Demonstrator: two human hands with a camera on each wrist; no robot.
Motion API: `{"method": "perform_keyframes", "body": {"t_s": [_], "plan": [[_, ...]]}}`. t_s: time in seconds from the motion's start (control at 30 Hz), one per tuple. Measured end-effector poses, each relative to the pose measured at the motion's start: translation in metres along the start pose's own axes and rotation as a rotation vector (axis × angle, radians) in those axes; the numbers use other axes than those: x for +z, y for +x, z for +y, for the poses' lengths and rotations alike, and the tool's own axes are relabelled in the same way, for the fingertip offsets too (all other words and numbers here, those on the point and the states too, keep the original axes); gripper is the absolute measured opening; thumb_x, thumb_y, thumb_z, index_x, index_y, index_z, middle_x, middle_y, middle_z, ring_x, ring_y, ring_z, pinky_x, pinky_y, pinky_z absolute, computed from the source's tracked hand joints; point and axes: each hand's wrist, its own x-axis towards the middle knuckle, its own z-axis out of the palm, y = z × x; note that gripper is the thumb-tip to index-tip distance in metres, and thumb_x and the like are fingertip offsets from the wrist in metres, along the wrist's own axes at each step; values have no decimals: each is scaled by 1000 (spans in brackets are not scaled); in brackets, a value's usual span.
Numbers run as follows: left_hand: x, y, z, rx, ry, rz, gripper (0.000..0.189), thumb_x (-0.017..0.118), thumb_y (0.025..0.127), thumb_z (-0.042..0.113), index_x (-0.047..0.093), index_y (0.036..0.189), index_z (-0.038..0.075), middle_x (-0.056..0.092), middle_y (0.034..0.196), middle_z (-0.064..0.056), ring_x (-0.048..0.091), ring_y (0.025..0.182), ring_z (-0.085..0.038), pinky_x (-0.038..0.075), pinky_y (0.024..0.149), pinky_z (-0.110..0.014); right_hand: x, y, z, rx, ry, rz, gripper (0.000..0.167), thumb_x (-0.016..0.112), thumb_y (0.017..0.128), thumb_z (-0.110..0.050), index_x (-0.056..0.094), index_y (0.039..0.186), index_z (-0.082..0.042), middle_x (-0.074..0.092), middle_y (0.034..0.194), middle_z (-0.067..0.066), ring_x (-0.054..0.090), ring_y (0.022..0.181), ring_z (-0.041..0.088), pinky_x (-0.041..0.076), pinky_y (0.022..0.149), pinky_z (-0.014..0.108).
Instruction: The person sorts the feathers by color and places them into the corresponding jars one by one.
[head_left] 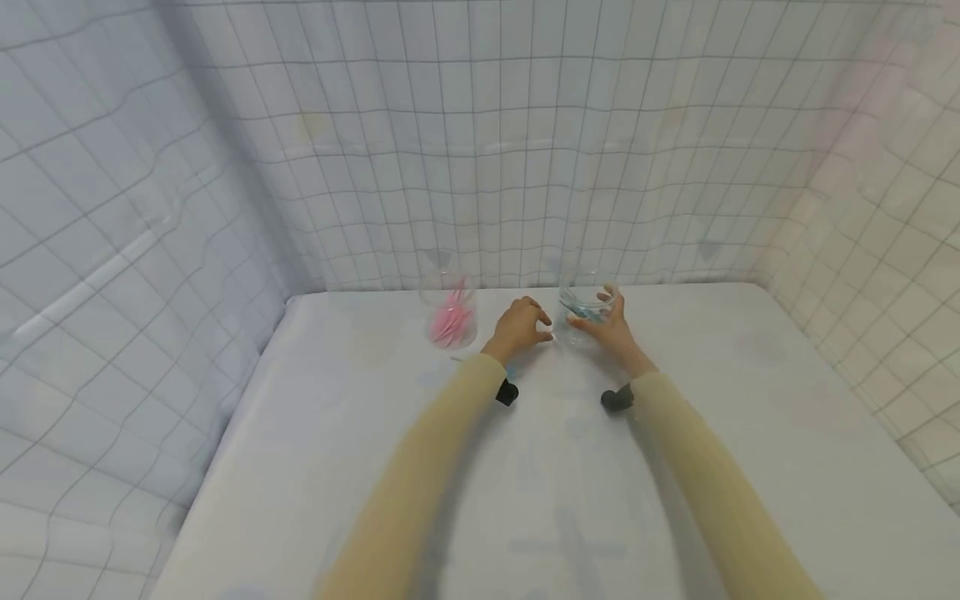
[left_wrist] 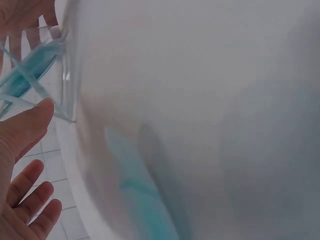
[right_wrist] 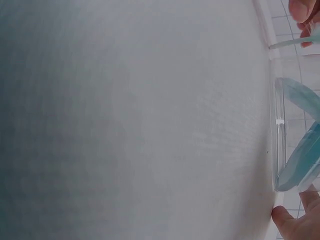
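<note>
A clear glass jar holds several blue feathers. My right hand grips this jar from its right side, thumb in front and fingers behind. My left hand is just left of the jar. In the right wrist view its fingers pinch a pale blue feather, whose white quill points down near the tabletop; the fingers hide part of it. Another light blue feather lies on the table under the left wrist.
To the left stands a second clear jar with several pink feathers in it. Both jars are near the back edge of the white table. Grid-patterned curtains hang behind and at both sides.
</note>
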Motion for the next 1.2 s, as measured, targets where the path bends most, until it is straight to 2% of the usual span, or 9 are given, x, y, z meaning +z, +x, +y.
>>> {"method": "perform_keyframes", "body": {"t_s": [0.17, 0.27, 0.5, 0.6, 0.77, 0.9, 1.03, 1.1, 1.2], "plan": [[17, 3, 0, -5, -21, 15, 18, 72, 87, 27, 76, 101, 17, 54, 124, -7, 48, 112, -24, 44, 90, -35, -1, -1, 2, -24, -4, 0, 99, 75, 82, -39, 3, 147, -23, 17, 151, 10, 18, 137, 36, 21, 107, 51], [23, 3, -3, -6, -19, 6, 17, 71, 87, 27, 75, 101, 18, 54, 125, -6, 48, 112, -23, 44, 90, -34, -1, -1, 2, -27, -10, -4, 99, 75, 82, -39, 2, 147, -23, 17, 151, 10, 18, 137, 36, 21, 107, 51], [27, 4, -8, 1, -26, 22, 25, 63, 92, 26, 68, 114, 15, 52, 127, -9, 48, 113, -25, 41, 93, -36, -2, 1, 0, -38, -9, 6, 98, 74, 82, -39, 3, 147, -23, 17, 151, 9, 16, 137, 36, 19, 108, 50], [29, 4, -8, -26, -18, 10, 29, 61, 94, 30, 66, 119, 15, 52, 126, -9, 47, 114, -24, 39, 95, -36, -1, 0, 1, -33, 2, 1, 99, 75, 82, -37, 2, 147, -23, 16, 151, 10, 17, 137, 36, 19, 108, 50], [32, 2, -8, -52, 18, -12, 30, 62, 92, 37, 65, 115, 17, 50, 125, -9, 44, 114, -24, 38, 94, -36, 1, -1, 2, -23, 9, -4, 100, 75, 81, -40, 2, 148, -24, 16, 151, 9, 17, 137, 35, 21, 108, 50], [30, 1, -8, -20, 54, -12, 23, 61, 92, 36, 66, 105, 18, 49, 127, -9, 43, 116, -25, 37, 95, -37, 0, -2, -4, -20, 37, -17, 99, 75, 82, -36, 3, 148, -22, 15, 152, 10, 15, 138, 36, 20, 108, 51], [30, 2, -11, 52, 120, -46, 21, 56, 94, 35, 65, 103, 18, 47, 129, -8, 41, 119, -25, 36, 97, -36, -2, -10, -21, -13, 65, -33, 97, 74, 84, -24, 1, 148, -14, 13, 152, 17, 13, 137, 40, 17, 108, 53], [30, 2, -13, 99, 164, -67, 22, 53, 96, 33, 64, 104, 16, 46, 131, -9, 39, 121, -25, 35, 99, -36, -2, -11, -20, -16, 57, -33, 96, 73, 85, -26, 1, 148, -13, 13, 152, 18, 12, 137, 41, 17, 108, 54], [28, -3, -16, 152, 246, -81, 22, 49, 99, 29, 64, 105, 13, 44, 133, -9, 37, 124, -25, 32, 102, -35, 3, -6, -7, -23, 47, -16, 96, 72, 85, -31, 2, 148, -17, 14, 152, 15, 14, 137, 39, 20, 108, 51]]}}
